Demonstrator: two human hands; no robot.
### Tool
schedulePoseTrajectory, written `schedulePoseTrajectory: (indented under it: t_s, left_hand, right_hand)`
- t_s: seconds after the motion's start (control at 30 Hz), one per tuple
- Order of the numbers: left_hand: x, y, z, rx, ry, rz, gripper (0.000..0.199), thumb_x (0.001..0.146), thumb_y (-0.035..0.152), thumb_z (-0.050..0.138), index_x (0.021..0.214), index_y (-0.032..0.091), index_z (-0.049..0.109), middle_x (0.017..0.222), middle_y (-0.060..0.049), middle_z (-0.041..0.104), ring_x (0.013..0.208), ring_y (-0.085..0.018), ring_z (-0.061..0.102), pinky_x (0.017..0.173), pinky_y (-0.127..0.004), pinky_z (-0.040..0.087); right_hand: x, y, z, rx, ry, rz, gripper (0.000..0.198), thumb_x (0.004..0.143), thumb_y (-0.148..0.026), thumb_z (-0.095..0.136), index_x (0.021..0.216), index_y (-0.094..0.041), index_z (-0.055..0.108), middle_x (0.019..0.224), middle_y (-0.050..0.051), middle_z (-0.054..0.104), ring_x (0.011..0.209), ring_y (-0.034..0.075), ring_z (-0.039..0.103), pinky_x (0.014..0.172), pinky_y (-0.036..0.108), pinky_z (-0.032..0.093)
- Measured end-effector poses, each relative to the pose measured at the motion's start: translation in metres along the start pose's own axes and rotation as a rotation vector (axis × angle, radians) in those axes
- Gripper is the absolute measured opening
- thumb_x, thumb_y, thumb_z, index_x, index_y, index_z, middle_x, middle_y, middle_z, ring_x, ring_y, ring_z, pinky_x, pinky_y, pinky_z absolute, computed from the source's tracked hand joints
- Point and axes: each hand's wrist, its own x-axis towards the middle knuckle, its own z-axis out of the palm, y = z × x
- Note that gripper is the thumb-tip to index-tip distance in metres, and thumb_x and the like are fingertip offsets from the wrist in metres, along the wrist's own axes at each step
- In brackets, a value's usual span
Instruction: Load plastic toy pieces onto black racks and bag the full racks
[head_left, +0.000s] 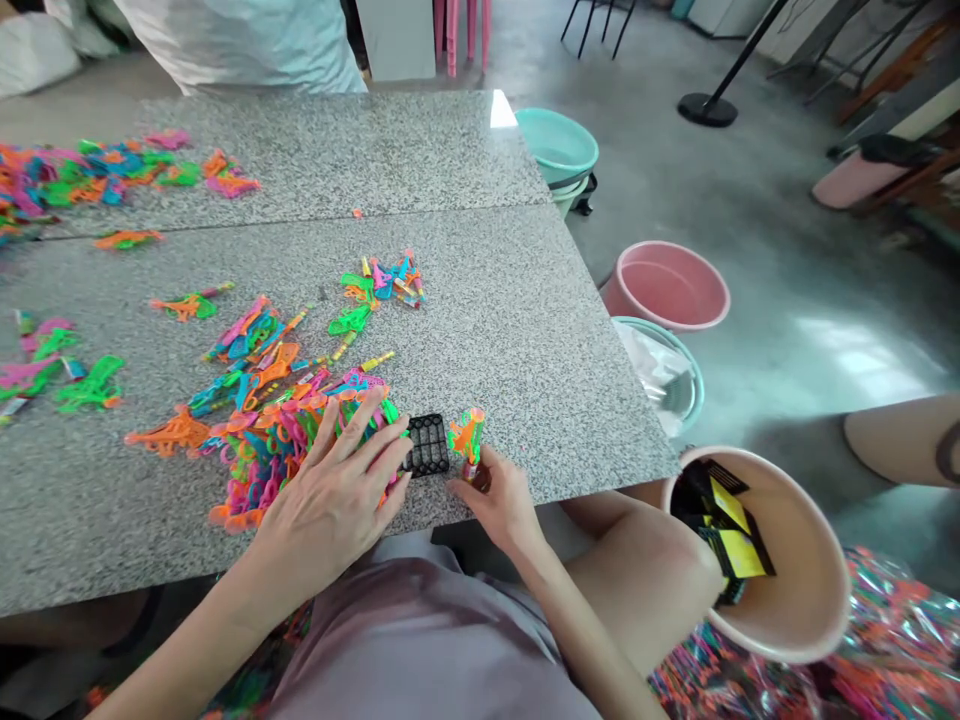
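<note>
Left hand (334, 480): fingers spread on bright plastic toy pile (262, 460).
Right hand (501, 497): pinching orange-and-green plastic toy (466, 436) near front edge of grey stone table (480, 310).
Toy pile: light pressing probably keeps it neat.

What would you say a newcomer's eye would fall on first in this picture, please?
Probably the bright, tightly packed plastic pieces under the left hand, vivid against the speckled grey table. Next might come the orange-and-green piece at the fingertips of the right hand, just right of a small black grid-like tray. The beige tub beside the table at lower right, holding black-and-yellow items, also stands out.
</note>
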Motion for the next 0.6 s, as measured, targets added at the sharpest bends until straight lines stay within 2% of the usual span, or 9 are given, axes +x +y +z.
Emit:
schedulePoseTrajectory:
  t_s: [0.1, 0.2, 0.33, 0.43, 0.5, 0.6]
  left_hand:
    - [-0.001, -0.001, 0.001, -0.005, 0.004, -0.007, 0.031, 0.098, 0.019, 0.044, 0.121, 0.007, 0.061, 0.128, -0.015, 0.066, 0.149, -0.037, 0.026, 0.121, -0.063, 0.022]
    - [-0.001, -0.001, 0.004, -0.030, 0.009, -0.010, 0.031, 0.097, 0.019, 0.045, 0.120, 0.009, 0.062, 0.132, -0.014, 0.064, 0.150, -0.036, 0.025, 0.123, -0.062, 0.020]
    - [0.000, 0.001, 0.004, -0.043, 0.027, -0.041, 0.031, 0.095, 0.017, 0.044, 0.119, 0.009, 0.063, 0.132, -0.015, 0.064, 0.151, -0.035, 0.024, 0.123, -0.061, 0.019]
    - [0.001, 0.002, 0.000, -0.052, 0.011, -0.060, 0.045, 0.095, 0.021, 0.045, 0.138, 0.007, 0.051, 0.137, -0.016, 0.060, 0.151, -0.035, 0.021, 0.122, -0.061, 0.023]
    - [0.000, 0.001, 0.001, -0.065, -0.009, -0.050, 0.050, 0.096, 0.027, 0.047, 0.143, 0.012, 0.047, 0.139, -0.014, 0.059, 0.151, -0.035, 0.022, 0.121, -0.064, 0.024]
    - [-0.004, -0.001, 0.010, -0.032, 0.050, -0.025, 0.034, 0.099, 0.034, 0.047, 0.122, 0.016, 0.065, 0.128, -0.012, 0.066, 0.147, -0.034, 0.031, 0.121, -0.063, 0.022]
  right_hand:
    - [0.003, -0.003, 0.016, 0.116, -0.064, -0.060, 0.006, 0.079, -0.023, 0.060, 0.084, -0.021, 0.058, 0.072, -0.001, 0.062, 0.063, 0.015, 0.059, 0.057, 0.024, 0.045]
    - [0.009, -0.004, 0.032, 0.134, -0.093, -0.113, 0.007, 0.084, -0.023, 0.057, 0.089, -0.020, 0.061, 0.078, 0.002, 0.066, 0.068, 0.016, 0.064, 0.060, 0.024, 0.049]
    - [0.021, -0.011, 0.044, -0.177, -0.116, -0.220, 0.003, 0.080, -0.019, 0.064, 0.081, -0.021, 0.061, 0.079, 0.002, 0.069, 0.073, 0.017, 0.065, 0.065, 0.024, 0.047]
    - [0.025, -0.022, 0.050, -0.403, -0.147, -0.254, 0.009, 0.080, -0.013, 0.062, 0.086, -0.019, 0.063, 0.082, 0.004, 0.071, 0.075, 0.018, 0.066, 0.066, 0.024, 0.044]
    - [0.024, -0.030, 0.052, -0.503, -0.199, -0.287, 0.014, 0.081, -0.010, 0.059, 0.091, -0.018, 0.064, 0.087, 0.006, 0.072, 0.074, 0.019, 0.067, 0.064, 0.026, 0.043]
    - [0.024, -0.037, 0.045, -0.532, -0.290, -0.337, 0.018, 0.078, -0.008, 0.060, 0.093, -0.017, 0.066, 0.091, 0.008, 0.073, 0.076, 0.020, 0.067, 0.062, 0.026, 0.042]
